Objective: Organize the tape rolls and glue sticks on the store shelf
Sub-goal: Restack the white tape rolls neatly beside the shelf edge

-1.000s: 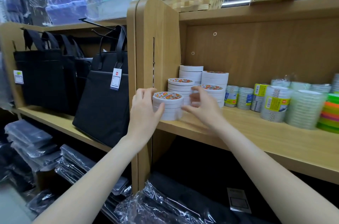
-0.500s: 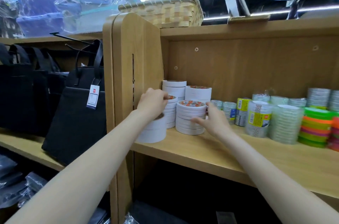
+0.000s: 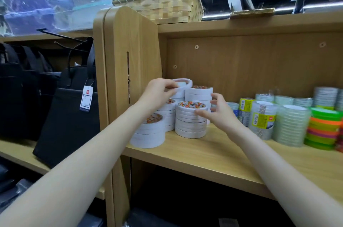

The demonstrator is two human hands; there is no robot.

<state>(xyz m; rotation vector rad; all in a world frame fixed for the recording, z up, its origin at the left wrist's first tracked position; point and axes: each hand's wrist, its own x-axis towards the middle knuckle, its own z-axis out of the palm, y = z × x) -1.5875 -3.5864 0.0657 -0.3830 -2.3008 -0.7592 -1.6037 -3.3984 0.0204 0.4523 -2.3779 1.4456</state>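
Several stacks of white tape rolls stand at the left end of the wooden shelf. My left hand pinches the top white roll of the back left stack, lifted a little and tilted. My right hand touches the side of the front middle stack with its thumb, the fingers loosely spread. A low stack stands at the front left corner, partly behind my left forearm. No glue sticks are visible.
Wrapped clear tape stacks and bright coloured rolls fill the shelf's right side. The upright side panel bounds the left. Black bags hang beyond it; a woven basket sits on top.
My left hand rose from the front left stack to the back stack and pinched its top roll. My right hand slid up the side of the middle stack. The camera moved closer.
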